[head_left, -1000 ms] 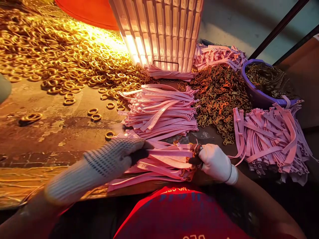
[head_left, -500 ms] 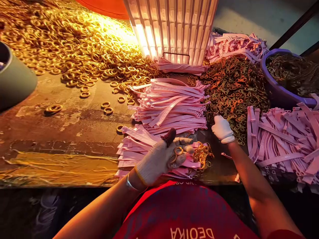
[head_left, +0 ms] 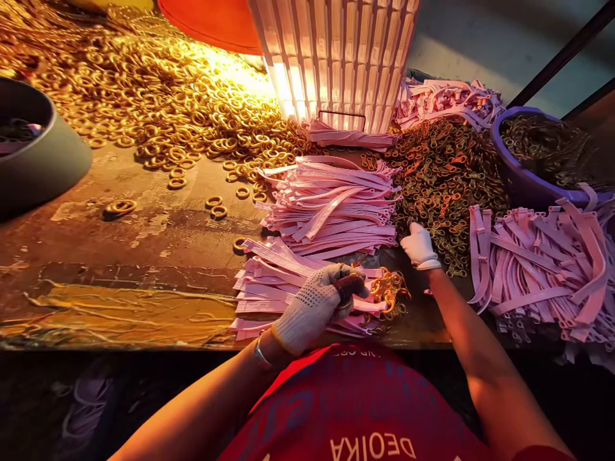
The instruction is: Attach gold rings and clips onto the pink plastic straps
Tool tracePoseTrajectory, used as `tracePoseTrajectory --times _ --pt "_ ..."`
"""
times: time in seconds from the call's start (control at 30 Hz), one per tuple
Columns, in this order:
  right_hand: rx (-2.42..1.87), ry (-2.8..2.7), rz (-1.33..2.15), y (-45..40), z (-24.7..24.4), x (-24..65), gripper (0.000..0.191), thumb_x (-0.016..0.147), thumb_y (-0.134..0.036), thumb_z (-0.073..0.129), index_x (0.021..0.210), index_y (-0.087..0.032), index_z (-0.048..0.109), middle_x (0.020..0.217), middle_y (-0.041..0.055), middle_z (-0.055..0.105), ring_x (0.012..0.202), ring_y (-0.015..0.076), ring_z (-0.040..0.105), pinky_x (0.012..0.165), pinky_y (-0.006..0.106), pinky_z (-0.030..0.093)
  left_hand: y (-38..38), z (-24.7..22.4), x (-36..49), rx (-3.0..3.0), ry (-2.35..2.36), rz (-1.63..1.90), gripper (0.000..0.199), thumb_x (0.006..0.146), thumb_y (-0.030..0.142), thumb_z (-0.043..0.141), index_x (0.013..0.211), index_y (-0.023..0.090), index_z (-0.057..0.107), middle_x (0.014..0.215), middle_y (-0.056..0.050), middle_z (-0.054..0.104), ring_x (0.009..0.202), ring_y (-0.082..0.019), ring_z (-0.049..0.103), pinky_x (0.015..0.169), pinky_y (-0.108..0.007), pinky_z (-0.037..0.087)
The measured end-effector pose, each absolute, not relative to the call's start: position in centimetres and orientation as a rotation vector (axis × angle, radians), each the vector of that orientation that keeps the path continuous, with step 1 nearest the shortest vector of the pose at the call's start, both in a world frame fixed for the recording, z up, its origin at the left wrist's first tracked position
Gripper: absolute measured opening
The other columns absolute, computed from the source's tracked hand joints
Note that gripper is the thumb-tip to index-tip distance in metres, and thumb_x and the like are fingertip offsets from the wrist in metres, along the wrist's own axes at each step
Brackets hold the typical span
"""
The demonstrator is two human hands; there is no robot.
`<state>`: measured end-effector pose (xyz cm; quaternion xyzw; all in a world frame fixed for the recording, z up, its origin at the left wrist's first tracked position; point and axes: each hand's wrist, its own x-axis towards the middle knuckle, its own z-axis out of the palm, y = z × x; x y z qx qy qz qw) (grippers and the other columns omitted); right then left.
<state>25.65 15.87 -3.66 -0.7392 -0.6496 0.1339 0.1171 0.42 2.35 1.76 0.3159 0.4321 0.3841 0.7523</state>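
Observation:
My left hand (head_left: 319,301), in a dotted work glove with a dark thumb cover, is closed above the near bundle of pink straps (head_left: 269,272). A gold ring lay in its palm a moment ago; the curled fingers now hide it. Just right of this hand, gold rings and clasps (head_left: 391,291) hang at the strap ends. My right hand (head_left: 420,246), in a white glove, is at the lower left edge of the heap of bronze-coloured clasps (head_left: 446,186). Its fingers look drawn together, with dark tips against the dark metal; what they hold cannot be made out.
Gold rings (head_left: 192,109) spread over the back left of the worn table (head_left: 158,256). A second pink strap bundle (head_left: 331,205) lies mid-table, before a ribbed pale panel (head_left: 336,64). At right are a purple basin (head_left: 516,173) and more pink straps (head_left: 542,269); a grey-green bucket (head_left: 52,166) stands left.
My left hand has closed from an open palm, its thumb folding over and the ring going out of sight. My right hand stays by the clasps. The whole view has shifted slightly.

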Motion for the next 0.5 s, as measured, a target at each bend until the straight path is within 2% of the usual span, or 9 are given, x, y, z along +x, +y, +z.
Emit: tracePoseTrajectory --times 0.1,0.2,0.23,0.33,0.4,0.5 --pt "-2.003 -1.864 0.387 13.6 -2.5 25.8 0.020 0.088 -0.021 0.050 0.097 -0.014 0.066 0.097 0.0116 0.070 0.093 0.0238 0.063 0.085 0.034 0.049 2.2 1.9 0.2 0.765 0.967 0.786 0.037 0.087 0.046 0.072 0.077 0.013 0.060 0.062 0.000 0.058 0.042 -0.003 0.035 0.040 -0.018 0.023" --pt "-1.705 -1.930 0.563 9.6 -0.3 24.8 0.029 0.097 -0.026 0.043 0.113 -0.016 0.065 0.100 0.0086 0.072 0.089 0.0202 0.066 0.084 0.033 0.053 2.1 2.1 0.2 0.815 0.960 0.772 0.037 0.089 0.046 0.070 0.075 0.014 0.057 0.056 0.004 0.050 0.043 -0.004 0.033 0.040 -0.018 0.022" --pt "-1.525 -1.986 0.678 8.1 0.6 24.2 0.030 0.098 -0.027 0.043 0.117 -0.018 0.064 0.100 0.0081 0.073 0.087 0.0198 0.067 0.083 0.033 0.054 2.1 2.3 0.3 0.823 0.952 0.781 0.036 0.089 0.046 0.069 0.075 0.015 0.057 0.054 0.005 0.047 0.043 -0.004 0.033 0.041 -0.018 0.021" --pt "-1.162 -2.197 0.796 4.6 2.8 22.1 0.034 0.095 -0.024 0.053 0.127 -0.020 0.063 0.115 0.0108 0.072 0.101 0.0236 0.067 0.092 0.037 0.053 2.1 2.8 0.8 0.872 0.918 0.809 0.034 0.090 0.044 0.068 0.076 0.015 0.057 0.054 0.005 0.046 0.043 -0.004 0.032 0.042 -0.019 0.022" --pt "-1.174 -2.305 0.744 3.3 3.6 21.0 0.039 0.092 -0.019 0.055 0.130 -0.021 0.062 0.116 0.0110 0.071 0.104 0.0246 0.066 0.093 0.038 0.053 2.3 3.2 1.0 0.937 0.890 0.800 0.031 0.088 0.042 0.068 0.077 0.015 0.058 0.056 0.005 0.048 0.044 -0.004 0.032 0.042 -0.019 0.024" --pt "-1.294 -2.384 0.590 2.6 4.0 20.0 0.035 0.090 -0.014 0.053 0.123 -0.020 0.064 0.107 0.0104 0.073 0.096 0.0235 0.067 0.085 0.034 0.053 2.5 3.3 0.9 1.015 0.874 0.765 0.023 0.084 0.035 0.072 0.081 0.015 0.062 0.061 0.004 0.052 0.049 -0.005 0.036 0.045 -0.018 0.027"
